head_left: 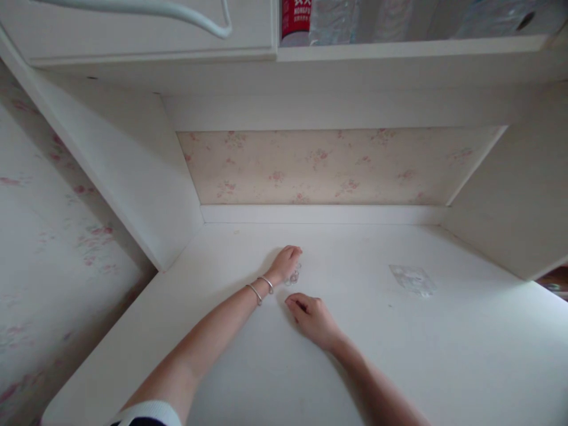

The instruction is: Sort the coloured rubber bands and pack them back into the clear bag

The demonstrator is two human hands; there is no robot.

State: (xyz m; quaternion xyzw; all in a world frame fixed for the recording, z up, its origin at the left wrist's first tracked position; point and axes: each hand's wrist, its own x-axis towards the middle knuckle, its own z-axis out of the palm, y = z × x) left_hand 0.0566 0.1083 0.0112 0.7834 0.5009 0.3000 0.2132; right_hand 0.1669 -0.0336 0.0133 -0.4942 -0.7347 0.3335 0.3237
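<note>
A: Where's the left hand (287,263)?
B: Near the centre of the frame, low at the tabletop (266,367), its arm coming in from the lower left. Two bracelets (260,289) circle that wrist.
A: Is it gripping anything?
B: I cannot tell. Its back faces the camera and the fingers bend out of sight.
A: And the small clear rings (293,277)?
B: They lie in a little cluster in the middle of the frame, just beside the left hand, on its right side in the picture.
A: What about the right hand (310,316)?
B: Just below the rings, its arm coming from the lower right. The fingers curl in and the thumb sits close to the index finger; whether they pinch something, I cannot tell.
A: Anything else on the tabletop?
B: A clear plastic bag (413,280) lies flat right of centre, well apart from both hands.
A: And higher up?
B: A shelf (408,52) at the upper right carries bottles (333,21), one with a red label (296,16).
</note>
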